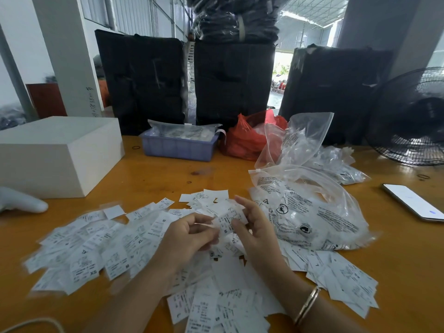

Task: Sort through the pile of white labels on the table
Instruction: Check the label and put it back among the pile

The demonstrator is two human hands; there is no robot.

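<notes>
Pile [101, 248]: white labels strewn over the table [396, 272] nearest the camera.
Left hand [189, 234]: above the pile — fingers curled, pinching a label [227, 223].
Right hand [254, 227]: above the pile — pinching that label too.
Bag [312, 212]: just right of the pile.

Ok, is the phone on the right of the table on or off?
On. The slim white-screened phone lies face up on the orange wooden table, its display lit.

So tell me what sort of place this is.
Probably a garment factory or packing workshop: printed white size labels lie heaped on an orange wooden table, clear plastic zip bags lie alongside, and tall black wrapped bundles stand behind under an industrial metal roof.
</notes>
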